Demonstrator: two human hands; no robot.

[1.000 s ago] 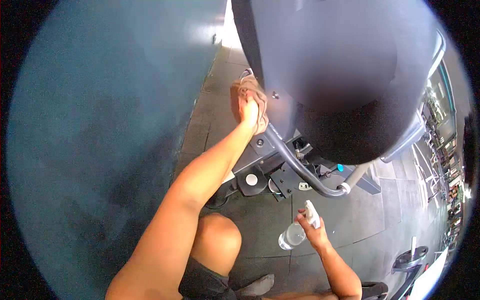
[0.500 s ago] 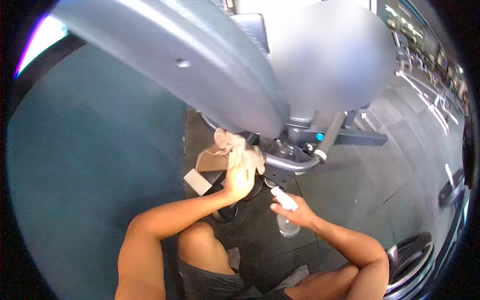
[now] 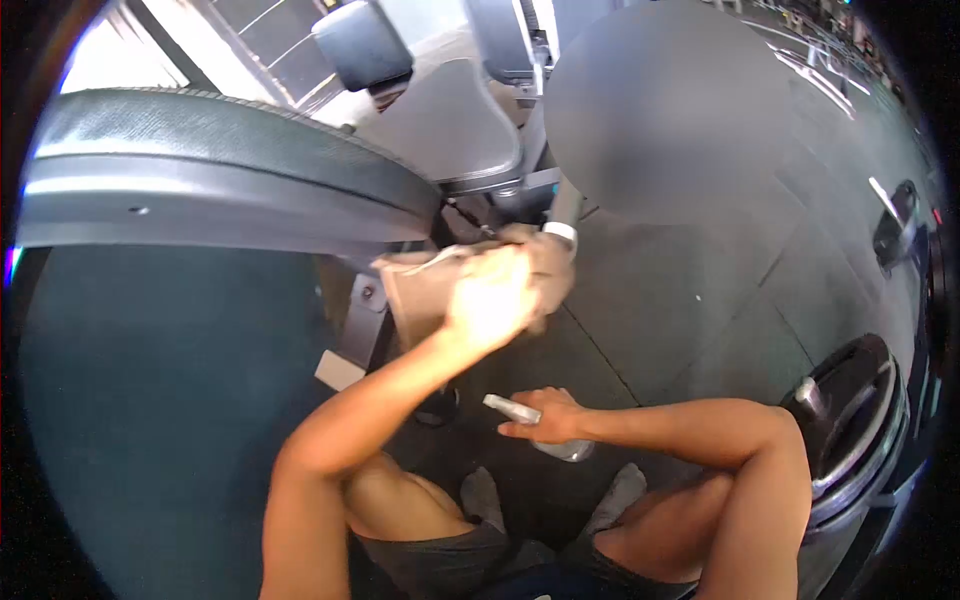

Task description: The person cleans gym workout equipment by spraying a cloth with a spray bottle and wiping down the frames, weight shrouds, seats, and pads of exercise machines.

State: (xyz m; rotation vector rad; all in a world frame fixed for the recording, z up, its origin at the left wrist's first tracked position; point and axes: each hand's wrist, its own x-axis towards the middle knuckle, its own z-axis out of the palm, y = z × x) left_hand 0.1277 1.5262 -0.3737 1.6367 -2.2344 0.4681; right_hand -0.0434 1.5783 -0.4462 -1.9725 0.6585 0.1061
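Observation:
Bunched in my left hand point(image 3: 490, 297) is a beige cloth point(image 3: 425, 290), smeared by motion and partly hanging to the left. It is against or close to the metal bar point(image 3: 566, 205) of a gym machine; contact is hard to make out. Lower down, my right hand point(image 3: 548, 417) wraps round a spray bottle point(image 3: 565, 449) with a white nozzle point(image 3: 511, 408) that points left. The bottle is tilted, and my fingers hide its neck.
A large padded machine part point(image 3: 230, 190) spans the upper left. Behind it stands a grey seat point(image 3: 440, 130). Weight plates point(image 3: 850, 440) sit at the right, over a dark tiled floor point(image 3: 690, 330). A round blurred patch covers the upper right.
My left hand has moved up and slightly right with the cloth, to the bar. The spray bottle has shifted left and turned flatter in my right hand. The view has swung round.

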